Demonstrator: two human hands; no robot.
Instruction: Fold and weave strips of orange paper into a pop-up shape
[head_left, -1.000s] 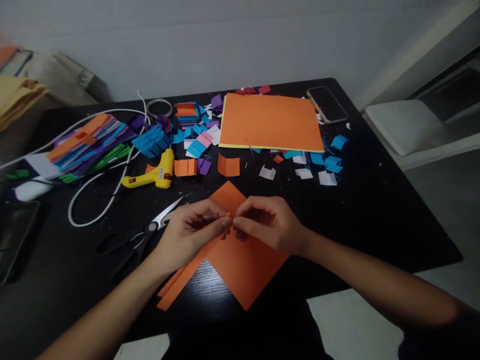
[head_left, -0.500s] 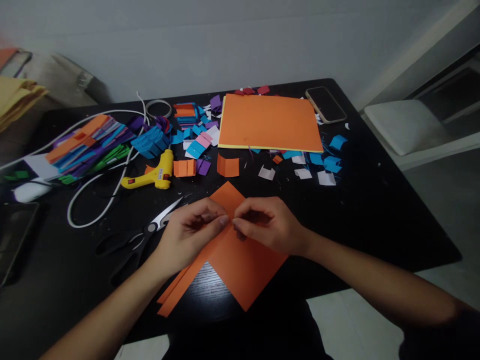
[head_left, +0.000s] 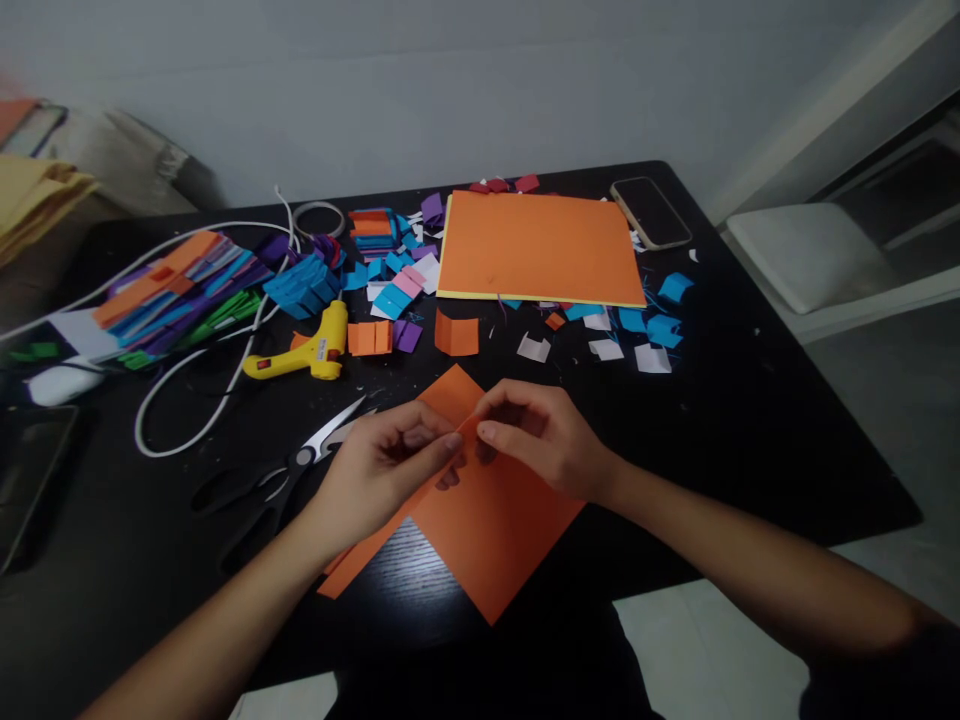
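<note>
My left hand [head_left: 382, 470] is closed, thumb and fingers pinching a narrow orange paper strip [head_left: 367, 553] that slants down to the left. My right hand [head_left: 547, 435] pinches the strip's upper end, close to the left fingertips. Beneath both hands an orange sheet [head_left: 491, 540] lies turned like a diamond on the black table. Open scissors [head_left: 304, 456] rest beside my left hand, their handles partly behind the forearm.
A yellow glue gun [head_left: 304, 350] with a white cable lies left of centre. Behind are an orange sheet stack [head_left: 540, 250], a phone [head_left: 651, 212], a tape ring [head_left: 319, 220], bundled paper strips [head_left: 180, 290] and small cut pieces. Another dark device [head_left: 34, 480] lies far left.
My right hand has moved slightly up and right, and the strip's upper end now shows between my hands. Its lower end has risen a little.
</note>
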